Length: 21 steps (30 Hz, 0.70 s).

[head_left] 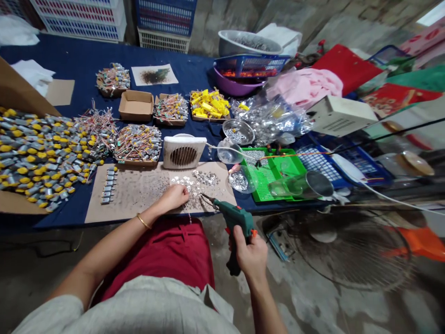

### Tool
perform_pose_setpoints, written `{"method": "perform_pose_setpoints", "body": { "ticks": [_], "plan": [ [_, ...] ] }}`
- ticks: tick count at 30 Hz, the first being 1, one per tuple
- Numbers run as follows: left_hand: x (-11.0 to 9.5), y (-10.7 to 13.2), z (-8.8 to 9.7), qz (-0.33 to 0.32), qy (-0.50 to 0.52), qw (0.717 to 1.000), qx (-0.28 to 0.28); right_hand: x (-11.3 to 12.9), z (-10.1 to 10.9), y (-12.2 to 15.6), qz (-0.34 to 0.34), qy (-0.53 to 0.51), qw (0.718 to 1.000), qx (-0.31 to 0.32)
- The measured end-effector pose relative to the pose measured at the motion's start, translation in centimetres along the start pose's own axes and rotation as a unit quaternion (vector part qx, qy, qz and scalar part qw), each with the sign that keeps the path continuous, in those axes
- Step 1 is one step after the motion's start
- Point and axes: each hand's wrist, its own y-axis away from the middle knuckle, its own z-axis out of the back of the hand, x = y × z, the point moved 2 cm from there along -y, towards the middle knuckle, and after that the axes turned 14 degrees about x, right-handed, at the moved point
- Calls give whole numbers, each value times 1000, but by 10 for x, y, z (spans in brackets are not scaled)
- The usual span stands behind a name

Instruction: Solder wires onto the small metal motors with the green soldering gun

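Green and pistol-shaped, the hand tool (238, 218) in the head camera view sits in the right hand (253, 256), whose fingers are wrapped round its black grip with the thumb along the back; its dark, pointed metal tip aims towards ten o'clock, near the left hand (176, 196) but apart from it. Taking the left hand as the centre of the clock, the tool lies towards four o'clock, at the near edge of the surface. The left fingers are pinched together over a cardboard sheet (127, 208), with a thin strand (190, 217) just below at five o'clock; what, if anything, they grip is too small to tell. Shiny metal discs (178, 180) lie just beyond them at twelve o'clock, and more metal bits (208, 177) at two. Also at twelve stands a white vented box (184, 153), behind the sheet's far edge. At nine o'clock a neat column of small motors (107, 189) rests on the cardboard, and farther out is a large pile of yellow-ended motors (31, 153). Wired motors (137, 141) fill a carton near eleven, yellow parts (209, 104) another at one. A clear dish of metal pieces (239, 181) and a green basket (290, 160) are between two and three.
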Motion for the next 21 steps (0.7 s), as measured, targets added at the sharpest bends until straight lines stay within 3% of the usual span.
{"method": "perform_pose_setpoints", "body": {
  "ticks": [7,21],
  "plan": [
    [7,-15,-9,18,-1,1000,-3,1,-11,-4,19,-1,1000,13],
    [6,-17,-6,29,-11,1000,2,7,-12,-13,40,26,999,22]
  ]
}}
